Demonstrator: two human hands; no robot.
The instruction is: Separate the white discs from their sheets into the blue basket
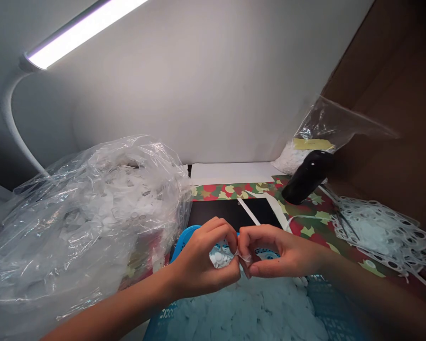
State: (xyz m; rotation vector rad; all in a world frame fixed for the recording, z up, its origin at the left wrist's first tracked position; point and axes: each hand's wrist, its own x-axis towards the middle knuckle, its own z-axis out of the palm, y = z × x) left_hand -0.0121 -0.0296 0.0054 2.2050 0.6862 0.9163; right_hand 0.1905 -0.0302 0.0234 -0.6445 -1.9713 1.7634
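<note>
Blue basket [184, 238] of white pieces [248, 308] fills the bottom centre, probably placed to catch drops; above it, left hand [209, 260] and right hand [280, 251] pinch tightly at a small translucent scrap [244, 257], frame centre.

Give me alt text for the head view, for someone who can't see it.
The left hand and right hand pinch a small translucent scrap above a blue basket of white pieces. A large, filled clear plastic bag sits at left, below a lit lamp.
</note>
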